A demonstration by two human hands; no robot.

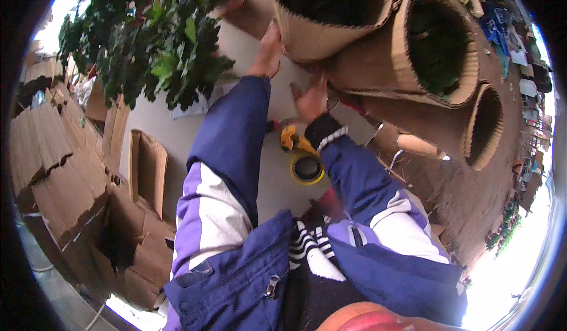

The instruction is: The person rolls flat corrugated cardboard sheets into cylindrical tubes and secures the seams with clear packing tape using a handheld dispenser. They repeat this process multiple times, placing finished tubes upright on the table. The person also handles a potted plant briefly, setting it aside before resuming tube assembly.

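- Beyond the left edge of the table (183, 148), flattened cardboard (65, 154) is piled.
- A green leafy bunch (171, 41) is over the far left corner.
- The left hand (269, 53) touches the large cardboard tube (328, 36), at the far right corner; its grip I cannot tell.
- Near the middle is a yellow tape roll (307, 181), any print unreadable.
- The right hand (312, 96) is open, thumb spread, just beside the tubes.
- Two narrower tubes (372, 65) reach past the right edge, toward the floor (472, 207).

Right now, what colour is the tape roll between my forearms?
The tape roll is yellow with a dark centre; the head view shows it best.
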